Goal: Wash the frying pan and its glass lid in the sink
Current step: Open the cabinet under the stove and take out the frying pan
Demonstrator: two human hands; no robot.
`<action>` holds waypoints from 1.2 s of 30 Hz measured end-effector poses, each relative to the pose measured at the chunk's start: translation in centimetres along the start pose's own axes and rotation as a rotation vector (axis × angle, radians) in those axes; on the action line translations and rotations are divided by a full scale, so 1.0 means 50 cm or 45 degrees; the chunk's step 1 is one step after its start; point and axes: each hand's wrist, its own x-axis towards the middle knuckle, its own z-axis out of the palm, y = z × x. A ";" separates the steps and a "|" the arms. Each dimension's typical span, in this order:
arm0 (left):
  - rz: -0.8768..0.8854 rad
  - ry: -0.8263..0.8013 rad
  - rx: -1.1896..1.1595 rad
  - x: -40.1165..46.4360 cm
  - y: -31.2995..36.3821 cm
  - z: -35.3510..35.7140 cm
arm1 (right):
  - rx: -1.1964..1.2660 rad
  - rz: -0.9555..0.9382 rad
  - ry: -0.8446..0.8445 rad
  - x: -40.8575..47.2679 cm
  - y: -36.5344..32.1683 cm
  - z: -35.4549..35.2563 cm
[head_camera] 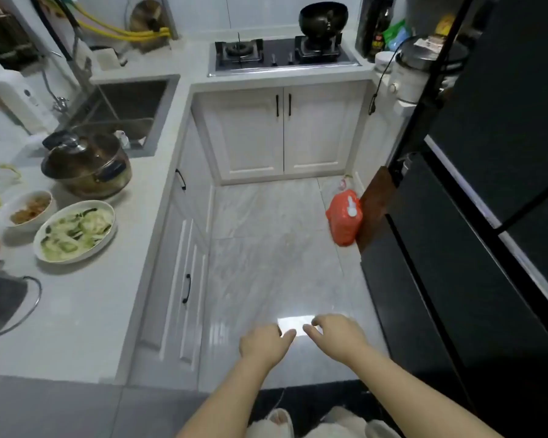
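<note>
Both hands are held out in front of the body above the floor, palms down, fingers loosely curled and empty; the left hand (264, 341) and right hand (336, 331) sit just beside each other, fingertips nearly meeting, gripping nothing. This reads as a ready posture at the threshold, with no washing yet begun.

The task's items lie well ahead of the hands. A dark pan (323, 15) stands on the far right burner of the gas hob (282, 55), ahead and slightly right of the hands; whether this is the frying pan meant cannot be told for certain. A glass lid (10, 305) rests on the worktop (86, 311) to the left of the left hand, by the frame's edge. The sink (124, 105) is ahead and left, its basin apparently free to receive them.

Between the lid and the sink stand a covered steel pot (87, 164), a plate of sliced vegetables (75, 230) and a small bowl (30, 210). The floor (266, 248) is glossy pale tile; a red bag (345, 216) leans by the dark refrigerator (487, 153) to the right.
</note>
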 end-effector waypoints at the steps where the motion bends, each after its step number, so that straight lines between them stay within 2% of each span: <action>1: 0.002 -0.030 0.028 0.011 -0.006 0.001 | 0.002 0.003 -0.005 0.008 -0.004 0.002; 8: -0.014 -0.089 0.074 0.062 -0.016 -0.018 | -0.049 0.047 -0.063 0.068 0.008 -0.009; 11: -0.059 -0.087 0.004 0.095 -0.007 -0.038 | -0.055 0.028 -0.093 0.110 0.025 -0.020; 15: -0.136 -0.065 -0.086 0.144 0.028 -0.069 | -0.040 -0.013 -0.115 0.173 0.050 -0.047; 25: -0.214 -0.067 -0.064 0.289 0.178 -0.145 | -0.092 -0.105 -0.146 0.345 0.143 -0.168; 36: -0.319 -0.059 -0.125 0.400 0.225 -0.245 | -0.133 -0.189 -0.174 0.489 0.142 -0.280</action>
